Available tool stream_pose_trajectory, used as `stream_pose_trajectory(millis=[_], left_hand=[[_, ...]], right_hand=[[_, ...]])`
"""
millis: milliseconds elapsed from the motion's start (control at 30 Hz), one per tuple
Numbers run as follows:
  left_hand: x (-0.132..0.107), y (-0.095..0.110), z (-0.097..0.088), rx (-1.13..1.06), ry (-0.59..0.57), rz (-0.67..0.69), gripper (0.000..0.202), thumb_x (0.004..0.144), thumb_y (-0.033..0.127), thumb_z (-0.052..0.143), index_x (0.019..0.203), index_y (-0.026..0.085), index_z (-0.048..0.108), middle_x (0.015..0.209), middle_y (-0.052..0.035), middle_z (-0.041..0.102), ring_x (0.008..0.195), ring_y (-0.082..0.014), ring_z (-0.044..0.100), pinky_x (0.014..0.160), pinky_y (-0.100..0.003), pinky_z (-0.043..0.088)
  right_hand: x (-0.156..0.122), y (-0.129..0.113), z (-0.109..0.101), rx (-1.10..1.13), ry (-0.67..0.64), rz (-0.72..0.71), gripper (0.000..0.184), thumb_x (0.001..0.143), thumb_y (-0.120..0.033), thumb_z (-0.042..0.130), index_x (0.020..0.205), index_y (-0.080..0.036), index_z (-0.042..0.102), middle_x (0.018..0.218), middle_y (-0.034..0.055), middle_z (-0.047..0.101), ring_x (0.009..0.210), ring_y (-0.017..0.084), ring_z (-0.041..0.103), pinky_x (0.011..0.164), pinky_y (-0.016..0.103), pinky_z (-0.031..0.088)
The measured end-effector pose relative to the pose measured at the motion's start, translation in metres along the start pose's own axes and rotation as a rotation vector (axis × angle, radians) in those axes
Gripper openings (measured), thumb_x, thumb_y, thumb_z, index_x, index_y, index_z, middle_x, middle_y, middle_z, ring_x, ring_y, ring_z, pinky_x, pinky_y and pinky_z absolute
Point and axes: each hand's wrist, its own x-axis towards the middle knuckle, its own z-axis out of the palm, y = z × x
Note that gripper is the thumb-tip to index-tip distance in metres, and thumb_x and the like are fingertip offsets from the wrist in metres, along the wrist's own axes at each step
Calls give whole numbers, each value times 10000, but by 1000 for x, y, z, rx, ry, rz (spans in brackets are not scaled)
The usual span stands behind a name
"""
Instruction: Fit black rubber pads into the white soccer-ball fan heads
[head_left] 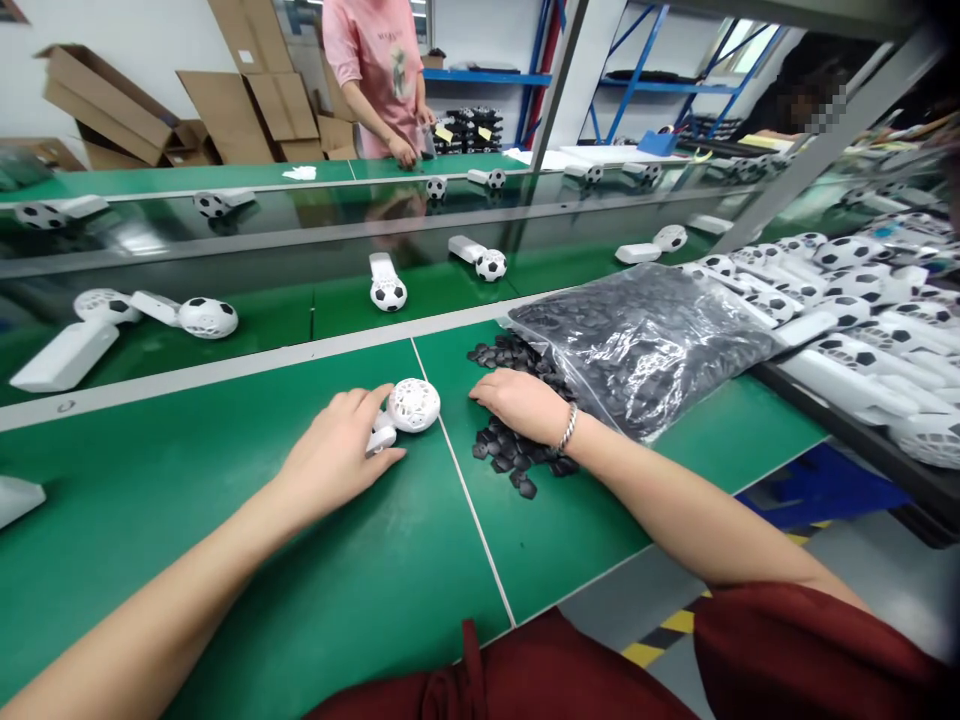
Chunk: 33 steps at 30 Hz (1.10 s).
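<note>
1. Most of the handle of the white fan (414, 405) is hidden under the left grip (337, 452).
2. The fingertips of the right grip (521, 403) are hidden against the black pieces (510, 462), so it cannot be told whether they pinch one.
3. The top edge crops the person in pink (375, 70) at the neck.

Nothing legible; print on pink shirt (366, 45) too blurred

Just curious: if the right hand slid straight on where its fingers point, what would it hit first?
Likely the white ball-headed fan held in the left hand; the right hand, resting on black pieces, points left toward it, with bare green table between.
</note>
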Motion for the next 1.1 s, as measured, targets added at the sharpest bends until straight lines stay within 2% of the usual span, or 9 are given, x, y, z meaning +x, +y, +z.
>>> stream_pose_trajectory(millis=[167, 267, 367, 467, 667, 733, 833, 933, 1100], left_hand=[[10, 7, -1, -146, -40, -5, 595, 786, 346, 455, 1331, 185, 281, 1187, -97, 454, 994, -255, 520, 797, -364, 451], [8, 10, -2, -144, -48, -43, 593, 788, 344, 437, 1334, 178, 275, 1166, -104, 460, 964, -264, 535, 756, -368, 465], [4, 13, -2, -143, -45, -83, 595, 790, 359, 426, 1335, 180, 267, 1174, -104, 455, 948, -271, 544, 727, -379, 474], [3, 14, 0, -135, -34, -99, 597, 792, 360, 419, 1339, 184, 254, 1192, -106, 443, 959, -278, 543, 720, -387, 478], [2, 16, -1, -126, -28, -87, 628, 780, 372, 444, 1346, 188, 241, 1257, -110, 403, 985, -284, 542, 725, -381, 483], [3, 16, -1, -127, -20, -81, 659, 778, 403, 458, 1358, 201, 219, 1286, -107, 382, 987, -286, 546, 716, -376, 486], [4, 15, 1, -139, -19, -67, 713, 765, 472, 485, 1369, 222, 200, 1293, -102, 383, 987, -289, 550, 713, -376, 486], [6, 14, 4, -162, -14, -61, 724, 752, 516, 504, 1356, 223, 233, 1268, -98, 422, 990, -291, 549, 736, -391, 482], [10, 12, 5, -205, 29, -64, 626, 758, 522, 500, 1280, 207, 358, 1179, -76, 507, 988, -273, 549, 786, -393, 467]], right_hand=[[-1, 4, -3, 35, 28, 110, 323, 808, -14, 431, 1084, -99, 578, 931, 115, 607, 852, 188, 579, 764, 312, 459], [1, -1, -10, 183, 75, 157, 262, 828, -64, 455, 1034, -123, 606, 916, 97, 604, 828, 169, 585, 760, 296, 467], [4, -14, -20, 375, 178, 104, 140, 824, -119, 512, 875, -153, 638, 864, 55, 638, 823, 149, 591, 778, 280, 464], [6, -30, -26, 494, 276, 83, 97, 825, -143, 525, 822, -165, 619, 821, 21, 658, 767, 131, 598, 729, 260, 466], [4, -47, -16, 591, 453, 21, 81, 814, -172, 545, 809, -161, 625, 906, 58, 610, 880, 149, 564, 793, 287, 450], [5, -52, -11, 698, 444, 44, 60, 795, -195, 578, 787, -169, 631, 850, 39, 606, 818, 137, 562, 751, 277, 458], [8, -58, -5, 847, 364, 73, 54, 792, -197, 585, 768, -179, 629, 751, 1, 624, 709, 110, 558, 686, 247, 455], [12, -61, -1, 836, 375, 69, 55, 790, -182, 586, 754, -175, 626, 747, 3, 624, 725, 113, 557, 701, 249, 446], [15, -57, 2, 822, 428, 74, 49, 775, -196, 602, 736, -168, 591, 726, 8, 573, 712, 119, 533, 685, 259, 456]])
